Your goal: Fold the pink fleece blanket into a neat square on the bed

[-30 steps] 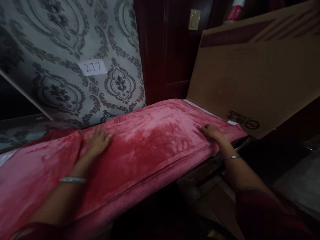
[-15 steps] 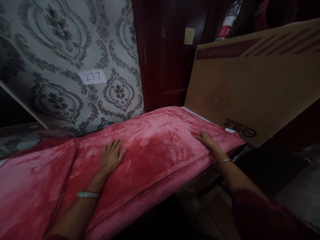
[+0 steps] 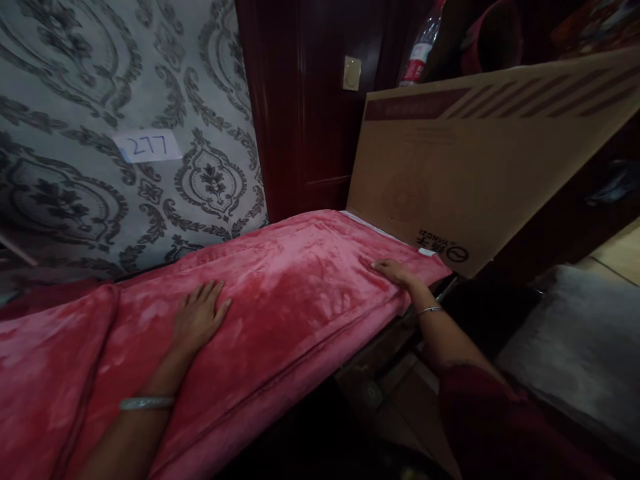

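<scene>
A plush pink-red blanket (image 3: 270, 313) lies folded in layers along a long, narrow surface, with a raised seam near its front edge. My left hand (image 3: 197, 317) rests flat on top of it, fingers stretched out and a pale green bangle on the wrist. Farther right, near the blanket's end, my right hand (image 3: 394, 272) has its fingers bent into the cloth, which creases around them; the fingertips are partly hidden. A small white tag (image 3: 427, 253) shows at the blanket's far right corner.
Behind the blanket's right end leans a large cardboard box (image 3: 465, 153). A bottle (image 3: 420, 57) with a red label stands behind it. Patterned wallpaper carries a paper marked 277 (image 3: 149, 145). A grey fluffy item (image 3: 575, 340) lies at lower right.
The view has turned a little to the right, so everything sits farther left. Both hands keep about the same places on the blanket.
</scene>
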Tool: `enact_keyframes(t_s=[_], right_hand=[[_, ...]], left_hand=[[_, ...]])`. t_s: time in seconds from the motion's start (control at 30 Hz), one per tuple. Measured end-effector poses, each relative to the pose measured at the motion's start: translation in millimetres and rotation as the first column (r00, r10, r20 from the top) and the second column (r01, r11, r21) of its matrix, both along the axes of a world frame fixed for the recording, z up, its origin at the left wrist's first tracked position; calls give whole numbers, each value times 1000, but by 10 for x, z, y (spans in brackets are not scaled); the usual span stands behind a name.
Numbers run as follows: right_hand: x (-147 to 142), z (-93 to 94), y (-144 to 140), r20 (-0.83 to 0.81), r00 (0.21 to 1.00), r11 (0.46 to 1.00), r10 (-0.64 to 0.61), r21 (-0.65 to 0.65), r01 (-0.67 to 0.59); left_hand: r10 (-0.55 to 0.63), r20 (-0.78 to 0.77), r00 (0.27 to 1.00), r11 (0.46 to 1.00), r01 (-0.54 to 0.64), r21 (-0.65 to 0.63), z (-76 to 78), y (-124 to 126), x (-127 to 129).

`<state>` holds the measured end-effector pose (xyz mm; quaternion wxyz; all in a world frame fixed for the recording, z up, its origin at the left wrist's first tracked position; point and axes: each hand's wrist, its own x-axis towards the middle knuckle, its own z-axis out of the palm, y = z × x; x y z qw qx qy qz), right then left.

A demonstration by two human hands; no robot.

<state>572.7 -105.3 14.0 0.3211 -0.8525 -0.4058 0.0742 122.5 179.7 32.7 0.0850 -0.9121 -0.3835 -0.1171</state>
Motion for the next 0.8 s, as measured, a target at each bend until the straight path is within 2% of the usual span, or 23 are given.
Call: enact_keyframes(t_s=[0.17,0.4,0.5,0.63,0.7,0.8], right_hand=[[-134,-92,16,110,984,985,-138,-88,147],[-142,69,-41,119,981,964,-155,-199,176],[-168,92,-24,135,980,949,-144,-263,176],[-230,58,-45,187,974,941,-125,-289,176],[-259,54,-51,209,970,936,-128,-299,187],[-347,99,35,257,952,926,-164,-293,239]], left_hand=[[-15,-2,1000,1000,15,11,-15,7,-9],[-63,91,994,998,62,13,-2,33,-21],[-183,102,978,983,180,31,46,-110,29],[-423,12,906,906,423,14,-27,-388,84],[-475,-13,880,880,475,-22,-118,-476,82],[-477,-17,879,878,476,-54,-214,-521,60]])
